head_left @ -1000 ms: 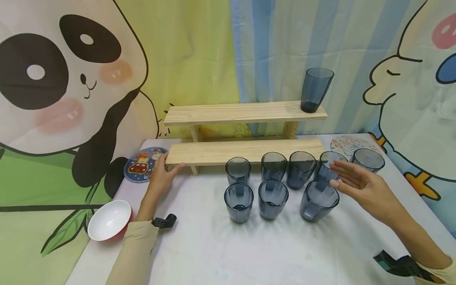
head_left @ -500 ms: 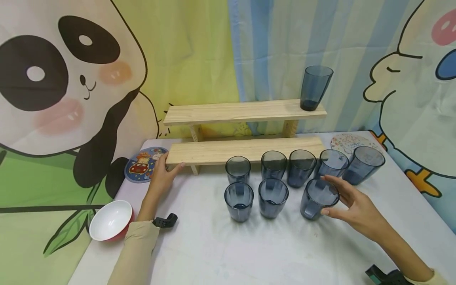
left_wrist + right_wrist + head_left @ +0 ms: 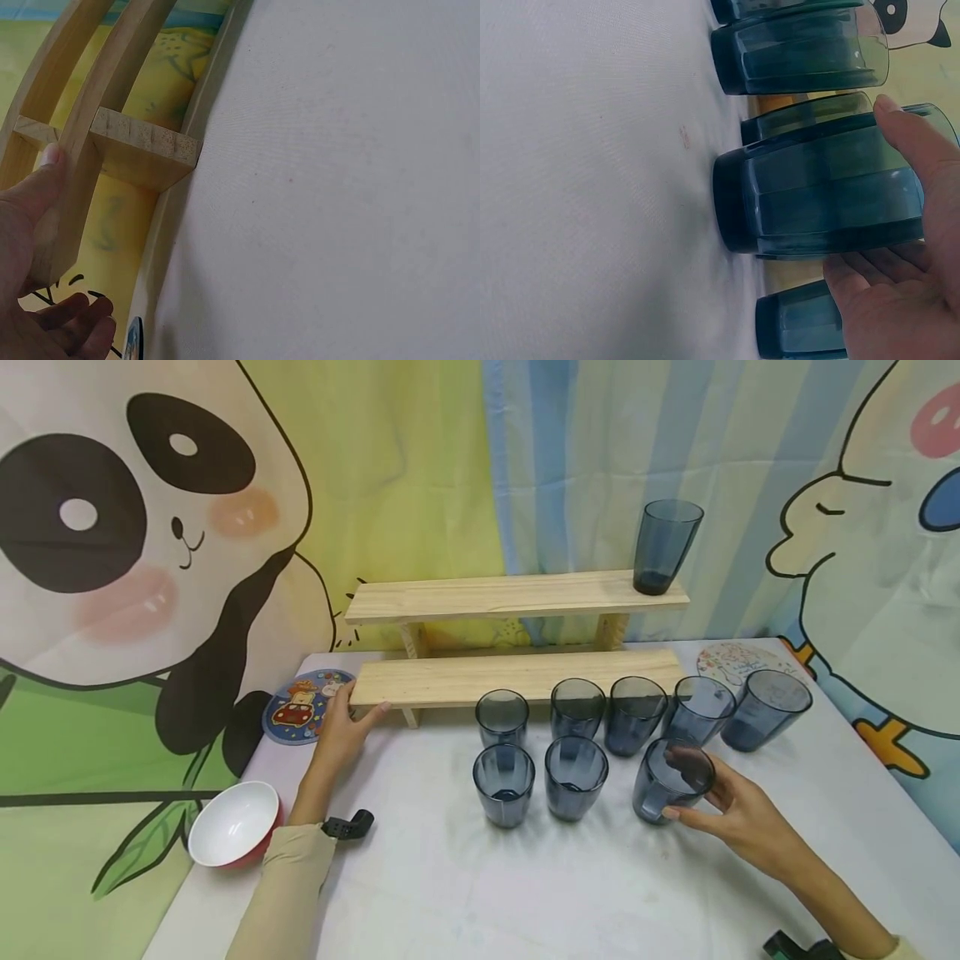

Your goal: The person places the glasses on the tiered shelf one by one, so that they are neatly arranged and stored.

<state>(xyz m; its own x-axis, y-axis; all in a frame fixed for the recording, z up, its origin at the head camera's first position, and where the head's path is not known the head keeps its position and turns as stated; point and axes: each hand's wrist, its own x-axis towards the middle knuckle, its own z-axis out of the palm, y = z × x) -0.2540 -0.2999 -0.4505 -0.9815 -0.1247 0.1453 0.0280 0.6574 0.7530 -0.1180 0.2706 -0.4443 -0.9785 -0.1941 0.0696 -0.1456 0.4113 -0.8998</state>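
right hand (image 3: pixel 738 818), fingers clamped round blue-grey tumbler (image 3: pixel 667 787), four o'clock on bench (image 3: pixel 487 893); best lifted straight, clear of neighbouring tumbler (image 3: pixel 699 710) at its one o'clock; left hand (image 3: pixel 343 735), eight o'clock, fingers gripping wooden shelf (image 3: pixel 517 681).

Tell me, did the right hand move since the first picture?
Yes. Judged against the shelf, the right hand moved down the head view, away from it, and now holds the front right glass.

Left hand (image 3: pixel 342 735) gripping wooden shelf (image 3: pixel 465 681), right hand (image 3: pixel 744 825) holding glass (image 3: pixel 662 787)
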